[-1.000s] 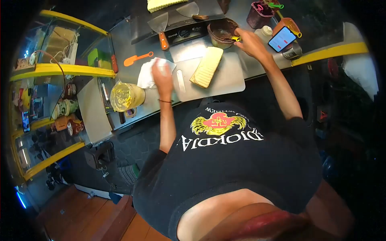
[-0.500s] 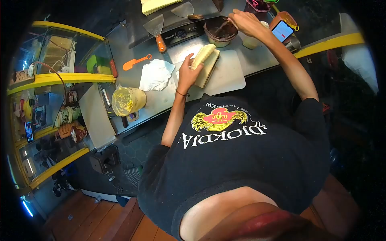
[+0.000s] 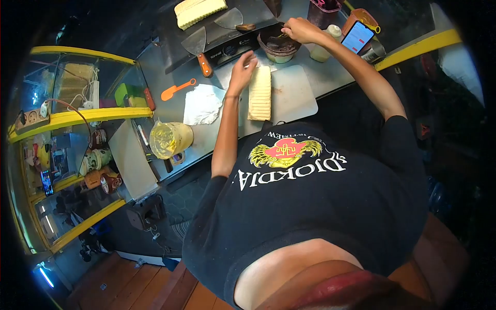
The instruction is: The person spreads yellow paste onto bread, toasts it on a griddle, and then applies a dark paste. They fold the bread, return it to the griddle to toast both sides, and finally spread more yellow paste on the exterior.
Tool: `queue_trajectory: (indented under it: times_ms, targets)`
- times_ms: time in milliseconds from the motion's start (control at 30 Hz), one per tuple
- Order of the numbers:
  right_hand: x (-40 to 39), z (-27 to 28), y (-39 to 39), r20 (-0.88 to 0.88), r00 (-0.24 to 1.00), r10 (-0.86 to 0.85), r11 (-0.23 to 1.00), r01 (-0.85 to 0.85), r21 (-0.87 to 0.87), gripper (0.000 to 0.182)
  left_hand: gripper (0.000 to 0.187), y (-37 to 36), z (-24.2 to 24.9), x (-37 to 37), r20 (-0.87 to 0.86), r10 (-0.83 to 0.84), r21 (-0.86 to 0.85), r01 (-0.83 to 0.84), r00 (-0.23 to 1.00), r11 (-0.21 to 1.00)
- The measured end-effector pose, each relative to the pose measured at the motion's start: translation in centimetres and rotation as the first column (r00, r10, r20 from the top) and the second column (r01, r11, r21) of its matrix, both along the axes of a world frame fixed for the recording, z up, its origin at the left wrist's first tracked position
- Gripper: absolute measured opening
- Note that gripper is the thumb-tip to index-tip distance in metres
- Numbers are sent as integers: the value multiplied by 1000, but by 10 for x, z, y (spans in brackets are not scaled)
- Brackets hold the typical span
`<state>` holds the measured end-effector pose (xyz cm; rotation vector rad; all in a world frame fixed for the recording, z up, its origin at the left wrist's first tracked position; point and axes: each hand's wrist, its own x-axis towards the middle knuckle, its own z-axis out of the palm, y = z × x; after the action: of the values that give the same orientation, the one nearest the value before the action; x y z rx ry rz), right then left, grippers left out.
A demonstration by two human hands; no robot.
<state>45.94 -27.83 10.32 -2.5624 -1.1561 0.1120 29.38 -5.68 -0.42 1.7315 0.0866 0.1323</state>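
Note:
A long pale-yellow ridged bread [image 3: 260,94] lies closed on the white cutting board [image 3: 293,93], its long side running toward my body. My left hand [image 3: 244,70] hovers at the bread's far left corner, fingers loosely apart and holding nothing. My right hand [image 3: 302,30] is closed on the handle of a utensil that reaches into a bowl of dark brown filling [image 3: 279,45]. The utensil's lower end is hidden in the bowl.
Another bread [image 3: 200,11] is on the black griddle, near two metal scrapers [image 3: 195,43]. An orange spatula [image 3: 178,89], white cloth [image 3: 203,104] and yellow-smeared tub [image 3: 171,139] stand left. A squeeze bottle [image 3: 321,50] and phone [image 3: 358,37] are right.
The bread's lifted upper half has come down, and my left hand has let go and moved away from it. My right hand has shifted slightly left over the bowl. The camera view has tilted a little.

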Motion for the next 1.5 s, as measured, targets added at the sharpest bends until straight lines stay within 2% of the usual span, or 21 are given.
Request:
queue_trajectory:
  times_ms: [100,133,167,200,267,467,500,567,600,667,700,767,900,967,1000,1100,1233,1300,1400,1467,1500]
  targets:
    - [-1,-5,0,-96,995,6,1000,-5,10,32,48,-7,-7,38,96,-93,178,74,991,981]
    - [-8,-3,0,-322,943,-87,992,113,62,33,48,-9,4,41,94,-103,184,84,990,979]
    - [-12,-2,-1,-535,830,-157,968,237,85,34,48,-14,19,41,-28,-119,296,122,992,947]
    - [-15,-2,-1,-541,825,-164,965,249,87,34,48,-18,33,39,-154,-119,399,172,981,901]
    - [-17,-7,-4,-773,612,-169,920,379,99,34,47,-19,28,39,-104,-122,320,149,987,936]
    - [-26,-21,-21,-975,224,-2,721,675,154,31,54,-25,28,30,-154,-68,329,117,986,937]
    - [-24,-20,-31,-974,228,-5,723,674,154,31,55,-25,27,31,-159,-72,352,125,985,927]
    - [-37,0,-48,-864,494,-102,849,496,183,31,56,-24,25,30,-169,-71,373,130,983,919]
    - [-38,5,-52,-862,497,-101,850,493,184,31,58,-24,26,31,-139,-89,342,132,986,931]
    - [-42,10,-58,-538,811,-229,912,372,172,32,61,-25,26,30,-110,-109,308,138,988,941]
    - [-38,9,-60,-536,812,-231,911,374,173,32,63,-26,27,30,-98,-117,318,142,988,937]
    - [-31,3,-61,27,992,-120,962,109,250,34,66,-27,26,31,-86,-130,332,151,988,931]
    - [-32,-4,-36,-204,943,-263,956,283,73,33,67,-34,27,30,-46,-144,344,151,989,927]
    - [-46,-2,-22,-643,727,-241,895,422,142,35,68,-34,30,30,-45,-131,365,138,990,921]
    - [-50,-9,-19,-642,729,-237,896,419,146,35,64,-34,32,28,-79,-114,375,136,990,917]
    - [-65,-16,-15,-871,485,-80,675,669,310,38,60,-34,31,28,-97,-82,378,113,992,919]
    - [-59,-31,-39,-947,310,80,599,745,295,32,69,-33,30,32,-56,-108,350,120,993,929]
    - [-60,-31,-50,-944,320,80,614,730,299,32,69,-32,29,29,-52,-113,335,124,992,934]
    - [-70,-33,-68,-947,309,90,622,726,295,32,74,-31,27,15,-83,-89,423,117,992,899]
    - [-80,-35,-84,-948,274,164,598,736,317,31,83,-37,32,-26,118,68,587,-124,991,800]
    - [-86,-31,-91,-947,277,163,602,733,318,31,93,-45,35,-47,106,53,698,-113,993,707]
